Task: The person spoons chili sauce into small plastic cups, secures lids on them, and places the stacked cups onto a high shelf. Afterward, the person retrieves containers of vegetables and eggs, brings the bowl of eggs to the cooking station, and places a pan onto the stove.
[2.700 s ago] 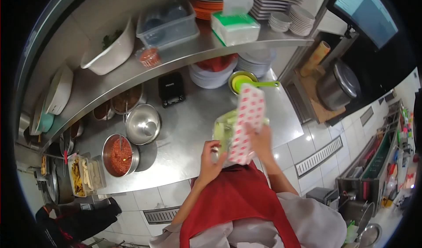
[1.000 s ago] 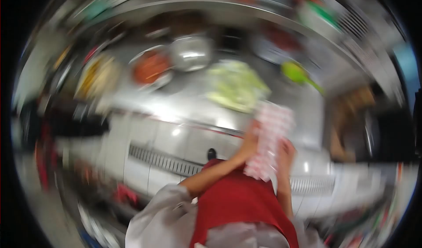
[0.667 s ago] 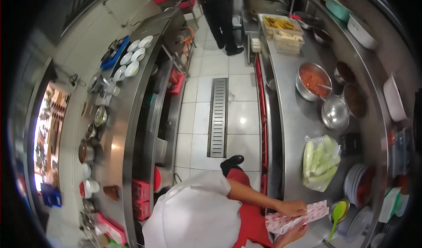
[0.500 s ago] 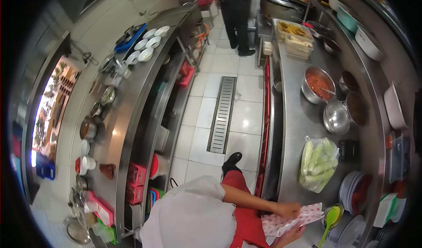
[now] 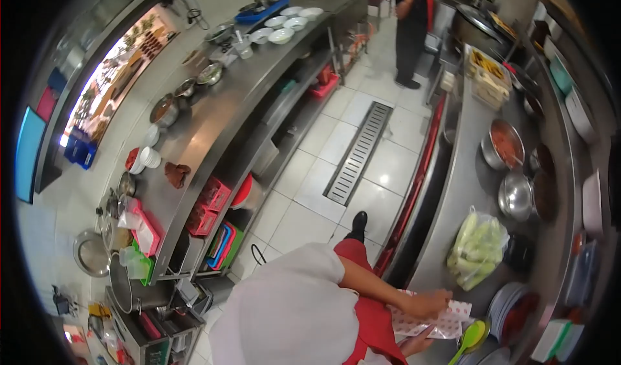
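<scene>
My left hand (image 5: 428, 304) has its fingers bent over a sheet of white paper with red printed marks (image 5: 446, 325), gripping its upper part. Below it, my right hand (image 5: 416, 344) holds the lower edge of the same sheet, thumb on top; its other fingers are mostly hidden. The sheet lies over the near edge of the steel counter. Just right of the paper is a bright green ladle (image 5: 471, 336) resting in a bowl. A clear plastic bag of pale green vegetables (image 5: 479, 248) lies farther along the counter.
Stacked plates (image 5: 511, 310) stand beside the bowl. A metal bowl of red sauce (image 5: 502, 145) and an empty steel bowl (image 5: 516, 195) sit farther up the counter. Across the aisle a steel counter (image 5: 213, 129) bears bowls and cups. A person (image 5: 414, 35) stands at the far end.
My view has swung left, so the room appears shifted right and tilted, with more of the left side in sight. Both hands stay on the printed paper.
</scene>
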`<act>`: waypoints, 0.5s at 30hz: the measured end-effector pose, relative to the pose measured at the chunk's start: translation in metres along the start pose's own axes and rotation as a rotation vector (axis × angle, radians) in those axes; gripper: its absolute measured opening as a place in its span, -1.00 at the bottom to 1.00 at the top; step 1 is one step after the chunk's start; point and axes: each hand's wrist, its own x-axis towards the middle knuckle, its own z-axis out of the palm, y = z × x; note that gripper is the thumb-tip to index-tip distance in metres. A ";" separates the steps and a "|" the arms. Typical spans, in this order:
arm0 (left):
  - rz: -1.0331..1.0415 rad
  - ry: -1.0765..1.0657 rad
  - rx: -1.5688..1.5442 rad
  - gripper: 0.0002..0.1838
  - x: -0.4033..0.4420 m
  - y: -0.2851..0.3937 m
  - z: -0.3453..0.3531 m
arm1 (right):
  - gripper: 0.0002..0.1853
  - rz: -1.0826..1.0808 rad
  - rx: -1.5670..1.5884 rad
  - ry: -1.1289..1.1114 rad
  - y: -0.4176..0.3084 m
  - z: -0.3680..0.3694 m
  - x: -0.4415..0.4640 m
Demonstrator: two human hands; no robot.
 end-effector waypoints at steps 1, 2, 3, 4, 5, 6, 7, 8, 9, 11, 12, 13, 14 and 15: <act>-0.003 0.023 -0.306 -0.42 0.003 -0.035 0.021 | -0.47 -0.005 0.080 -0.010 0.009 -0.002 0.008; -0.174 -0.069 -0.217 -0.30 0.012 -0.049 0.014 | -0.44 -0.007 0.156 0.000 0.028 -0.012 0.019; -0.335 -0.179 -0.114 -0.18 0.020 -0.059 0.003 | -0.36 0.027 0.136 0.026 0.061 -0.020 0.039; -0.493 -0.332 -0.299 -0.28 0.021 -0.033 -0.043 | -0.28 0.066 0.119 0.085 0.088 -0.040 0.046; -0.507 -0.316 -0.294 -0.34 0.026 -0.057 -0.043 | -0.16 0.143 0.176 0.050 0.074 -0.045 0.033; -0.541 -0.273 -0.296 -0.40 0.026 -0.079 -0.043 | -0.05 0.243 0.002 0.237 0.081 -0.048 0.034; -0.590 -0.240 -0.326 -0.46 0.027 -0.091 -0.044 | -0.09 0.209 0.036 0.228 0.096 -0.058 0.035; -0.625 -0.219 -0.378 -0.50 0.029 -0.096 -0.045 | -0.28 0.088 -0.002 0.085 0.098 -0.069 0.034; -0.668 -0.216 -0.405 -0.55 0.031 -0.101 -0.045 | -0.48 0.011 0.178 0.002 0.092 -0.072 0.033; -0.488 -0.312 -0.522 -0.66 0.044 -0.088 -0.053 | -0.65 0.083 0.002 0.090 0.089 -0.079 0.033; -0.526 -0.354 -0.456 -0.70 0.048 -0.084 -0.053 | -0.69 0.082 0.002 0.131 0.093 -0.080 0.028; -0.562 -0.378 -0.393 -0.73 0.050 -0.078 -0.060 | -0.72 0.077 -0.007 0.159 0.090 -0.076 0.022; -0.604 -0.388 -0.321 -0.77 0.054 -0.075 -0.062 | -0.76 0.074 -0.011 0.171 0.086 -0.073 0.019; -0.534 -0.364 -0.235 -0.80 0.054 -0.083 -0.055 | -0.79 0.091 -0.012 0.199 0.085 -0.072 0.015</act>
